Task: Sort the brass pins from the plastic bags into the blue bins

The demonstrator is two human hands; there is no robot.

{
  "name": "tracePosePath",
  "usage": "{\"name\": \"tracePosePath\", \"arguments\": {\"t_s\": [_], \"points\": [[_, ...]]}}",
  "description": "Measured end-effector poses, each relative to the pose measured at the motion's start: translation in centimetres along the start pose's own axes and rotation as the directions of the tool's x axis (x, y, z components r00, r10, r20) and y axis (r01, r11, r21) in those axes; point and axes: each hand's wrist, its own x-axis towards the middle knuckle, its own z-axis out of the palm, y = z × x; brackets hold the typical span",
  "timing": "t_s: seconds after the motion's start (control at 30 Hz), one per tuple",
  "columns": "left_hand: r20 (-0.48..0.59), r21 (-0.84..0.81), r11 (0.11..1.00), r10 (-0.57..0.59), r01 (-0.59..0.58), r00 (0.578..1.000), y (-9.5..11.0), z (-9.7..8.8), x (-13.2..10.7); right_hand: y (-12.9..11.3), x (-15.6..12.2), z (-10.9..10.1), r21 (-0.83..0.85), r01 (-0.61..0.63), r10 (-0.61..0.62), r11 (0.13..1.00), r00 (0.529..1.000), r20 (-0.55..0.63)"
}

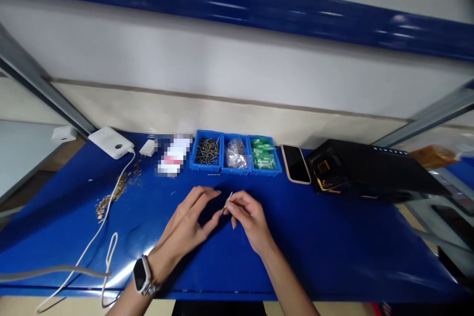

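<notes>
My right hand (250,217) pinches a thin silvery metal pin (230,196) between thumb and fingers, its tip pointing up and away. Whether it has a thread is too small to tell. My left hand (192,215), a watch (141,274) on its wrist, is open beside it. Its thumb reaches the lower end of the pin, while the index finger stays apart. Beyond the hands stand three blue bins in a row: one with screws or nails (208,151), one with small clear plastic bags (236,154), one with green-and-white packets (263,153). A single small screw-like piece (214,174) lies before them.
A phone (296,164) and a black case (365,165) lie at the right. On the left are a white power bank (111,142), its cable (104,217), a white adapter (148,148) and scattered brownish bits (111,202). A blue shelf beam (237,2) crosses above.
</notes>
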Motion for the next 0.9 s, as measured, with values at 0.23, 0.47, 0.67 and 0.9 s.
{"name": "tracePosePath", "arguments": {"t_s": [0.23, 0.47, 0.67, 0.9], "points": [[0.043, -0.154, 0.987, -0.034, 0.04, 0.999, 1.0, 0.9, -0.3, 0.3, -1.5, 1.0, -0.008, 0.129, -0.129, 0.992, 0.989, -0.073], [0.029, -0.156, 0.988, 0.013, -0.008, 0.999, 0.2, 0.7, -0.5, -1.8, -3.0, 1.2, -0.48, 0.38, -0.441, 0.791, 0.897, -0.017], [-0.027, -0.149, 0.981, 0.124, -0.127, 0.992, 0.8, 0.0, -0.4, -1.4, -2.5, 1.6, -0.084, 0.072, -0.089, 0.994, 0.97, -0.224], [0.016, -0.088, 0.975, 0.205, -0.203, 0.979, 1.9, -0.4, -0.2, 0.6, -2.4, 2.8, 0.738, -0.255, 0.396, 0.624, 0.918, -0.018]]}}
